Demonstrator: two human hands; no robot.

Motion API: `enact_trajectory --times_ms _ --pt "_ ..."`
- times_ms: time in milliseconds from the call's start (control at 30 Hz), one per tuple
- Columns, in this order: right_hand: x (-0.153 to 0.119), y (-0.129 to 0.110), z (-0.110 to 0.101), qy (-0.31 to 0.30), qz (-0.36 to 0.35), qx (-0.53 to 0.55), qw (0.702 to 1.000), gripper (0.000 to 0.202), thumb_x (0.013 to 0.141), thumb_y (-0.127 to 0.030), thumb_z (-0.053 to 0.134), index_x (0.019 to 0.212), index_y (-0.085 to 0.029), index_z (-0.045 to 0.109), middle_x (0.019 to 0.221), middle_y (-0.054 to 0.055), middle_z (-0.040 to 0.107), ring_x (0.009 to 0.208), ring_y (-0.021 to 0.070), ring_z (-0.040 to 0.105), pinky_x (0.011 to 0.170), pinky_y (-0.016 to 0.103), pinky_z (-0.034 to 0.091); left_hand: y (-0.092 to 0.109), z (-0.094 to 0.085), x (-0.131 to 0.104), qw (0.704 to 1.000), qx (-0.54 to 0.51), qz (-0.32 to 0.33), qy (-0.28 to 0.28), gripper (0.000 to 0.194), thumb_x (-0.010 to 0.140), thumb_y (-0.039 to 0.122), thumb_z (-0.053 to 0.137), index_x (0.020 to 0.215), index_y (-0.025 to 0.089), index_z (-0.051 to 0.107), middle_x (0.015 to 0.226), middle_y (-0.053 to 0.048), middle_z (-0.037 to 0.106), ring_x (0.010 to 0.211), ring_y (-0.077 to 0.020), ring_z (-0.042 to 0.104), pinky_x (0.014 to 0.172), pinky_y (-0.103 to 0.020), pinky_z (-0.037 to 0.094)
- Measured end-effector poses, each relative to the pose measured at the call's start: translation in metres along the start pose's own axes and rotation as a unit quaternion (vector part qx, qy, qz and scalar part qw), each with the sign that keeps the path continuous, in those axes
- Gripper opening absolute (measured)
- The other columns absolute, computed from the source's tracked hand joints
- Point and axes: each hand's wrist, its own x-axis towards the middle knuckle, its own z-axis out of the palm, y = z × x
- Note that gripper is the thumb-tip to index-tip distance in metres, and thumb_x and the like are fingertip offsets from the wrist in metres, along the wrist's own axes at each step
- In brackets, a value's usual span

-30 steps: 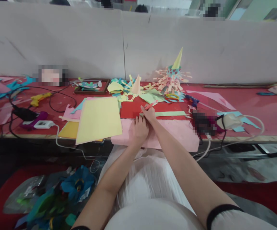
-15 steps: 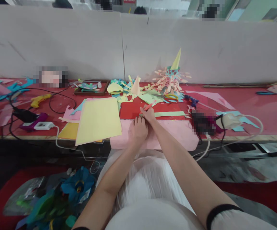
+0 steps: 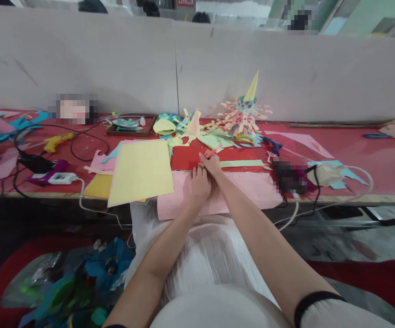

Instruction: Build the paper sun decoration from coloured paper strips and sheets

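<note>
My right hand (image 3: 213,165) is closed around a pinkish-red pen (image 3: 214,151), its lower end down by the paper. A pale green paper strip (image 3: 241,163) runs out to the right from under that hand, across a red sheet (image 3: 186,156). Close beside it, my left hand (image 3: 200,186) lies with its fingers stretched out at the near end of the strip, holding nothing. Under my wrists a large pink sheet (image 3: 248,190) hangs over the table edge. What the pen tip touches is hidden by my fingers.
A yellow sheet (image 3: 142,173) lies left of my hands. Behind are a peach cone (image 3: 194,125), scissors (image 3: 243,140) and a fringed paper piece with a yellow cone (image 3: 252,87). Glue guns, yellow (image 3: 57,142) and blue (image 3: 272,144), power strips and cables lie to the sides.
Both hands stay in nearly the same place, with the pen still in the right. The pink sheet's front edge hangs slightly lower, and the view has shifted a little.
</note>
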Motion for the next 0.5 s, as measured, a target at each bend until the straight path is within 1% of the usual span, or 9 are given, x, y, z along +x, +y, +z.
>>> enact_trajectory --times_ms 100,233,367,500 --pt "0.0001 -0.0001 0.0003 -0.003 0.002 -0.003 1.0 0.036 0.074 -0.045 0.051 0.055 -0.022 0.03 0.045 -0.007 0.038 0.046 0.0094 0.04 0.05 0.022 0.037 -0.0002 0.0007 0.0002 1.0 0.001 -0.003 0.003 0.04 0.088 0.019 0.031 0.124 0.01 0.045 0.131 -0.013 0.048 0.125 -0.025 0.038 0.1 -0.04 0.033" --pt "-0.0006 0.0006 0.0003 -0.007 0.002 0.012 1.0 0.036 0.073 -0.043 0.051 0.054 -0.022 0.03 0.043 -0.008 0.035 0.044 0.0092 0.039 0.051 0.023 0.037 -0.0005 0.0009 0.0001 1.0 0.005 -0.002 0.006 0.039 0.088 0.019 0.03 0.122 0.011 0.046 0.13 -0.012 0.049 0.124 -0.0254 0.039 0.099 -0.04 0.034" --pt "-0.0018 0.0 -0.0003 -0.016 0.024 0.043 0.999 0.035 0.074 -0.044 0.05 0.055 -0.022 0.031 0.039 -0.008 0.034 0.04 0.0092 0.039 0.049 0.023 0.037 -0.0006 0.001 0.0002 1.0 0.009 0.001 0.003 0.039 0.087 0.019 0.032 0.123 0.01 0.045 0.132 -0.013 0.048 0.125 -0.0261 0.038 0.1 -0.04 0.033" --pt "-0.0019 -0.0013 -0.0008 -0.009 0.009 0.016 1.0 0.034 0.074 -0.043 0.051 0.055 -0.022 0.032 0.041 -0.008 0.035 0.042 0.009 0.038 0.05 0.023 0.037 -0.0001 0.0002 0.0002 1.0 0.008 0.0 -0.002 0.037 0.088 0.02 0.032 0.12 0.01 0.047 0.132 -0.012 0.048 0.125 -0.0263 0.038 0.1 -0.039 0.033"
